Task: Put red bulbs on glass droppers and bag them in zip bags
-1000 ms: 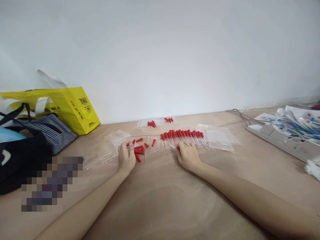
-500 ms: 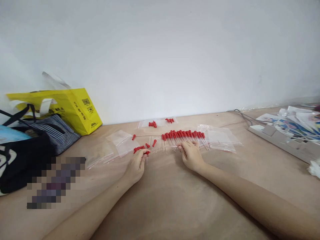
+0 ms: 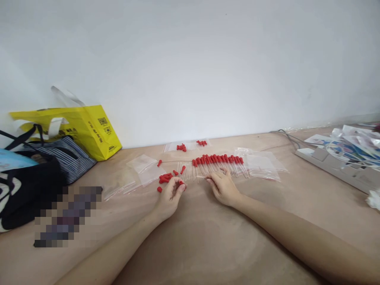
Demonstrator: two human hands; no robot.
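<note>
My left hand (image 3: 168, 200) pinches a red rubber dropper bulb (image 3: 181, 183) between thumb and fingertips. Facing it, my right hand (image 3: 225, 189) is closed on a thin clear dropper tube (image 3: 202, 177), whose free end points left toward the bulb; a gap separates the two. Loose red bulbs (image 3: 166, 178) lie just behind and left of my left hand. Bare clear tubes (image 3: 187, 171) are spread side by side between and beyond the hands. Behind my right hand runs a row of droppers (image 3: 218, 159) with red bulbs on their tubes, partly hidden by that hand.
Clear zip bags (image 3: 150, 170) lie at left, and more bags (image 3: 264, 164) at right. A bag with red bulbs and tubes (image 3: 190, 146) rests by the wall. A yellow bag (image 3: 101, 134) and dark bag (image 3: 32, 190) stand left; a power strip (image 3: 329, 166) lies right.
My left hand has come away from the bulb pile, moving right with one bulb. My right hand has shifted slightly left and nearer, holding the tube. A single bulb now shows in front of the pile.
</note>
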